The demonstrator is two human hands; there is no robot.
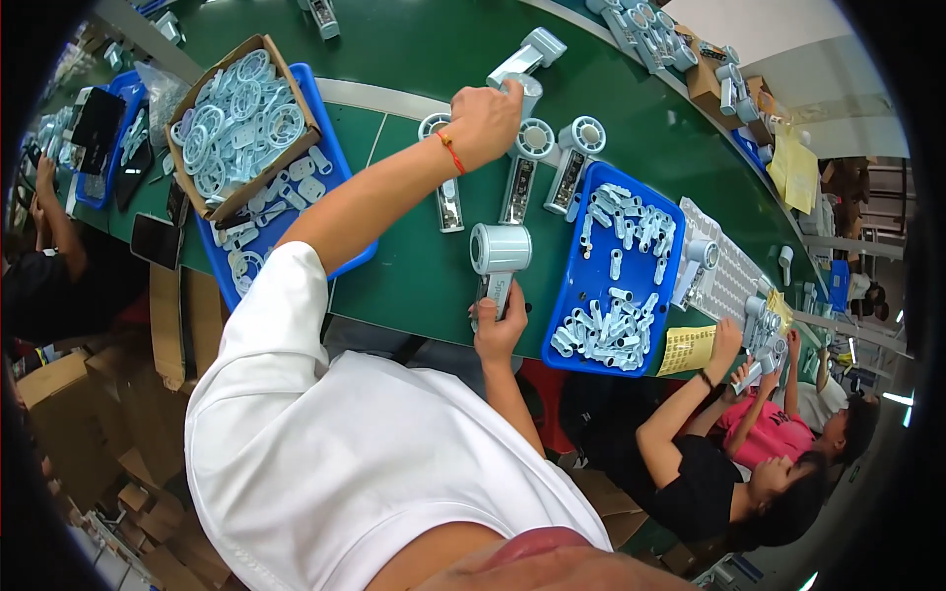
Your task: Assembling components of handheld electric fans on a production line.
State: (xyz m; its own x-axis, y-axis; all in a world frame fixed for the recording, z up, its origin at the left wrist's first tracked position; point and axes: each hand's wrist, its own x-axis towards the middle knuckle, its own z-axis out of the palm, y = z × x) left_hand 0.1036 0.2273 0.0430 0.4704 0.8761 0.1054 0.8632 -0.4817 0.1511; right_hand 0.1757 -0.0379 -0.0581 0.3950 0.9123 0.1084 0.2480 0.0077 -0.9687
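Note:
My left hand point(483, 123), with a red string at its wrist, reaches across the green bench. Its fingers are bent against the round white head of a handheld fan point(529, 96); part of the grip is hidden behind the hand. Just beyond lies another white fan point(540, 49). Close to my body, my right hand point(500, 325) is wrapped round the handle of a white handheld fan point(501, 248), its head upward. Between the hands lie three fans with exposed inner handles: a left one point(449, 202), a middle one point(519, 187) and a right one point(567, 182).
Left stands a cardboard box point(281, 51) of ring-shaped parts on a blue tray point(340, 222). A blue tray point(564, 325) of small white parts lies right, beside a yellow sticker sheet point(687, 350). Co-workers, one in a black shirt point(680, 492), work at right. More fans point(645, 34) stand far off.

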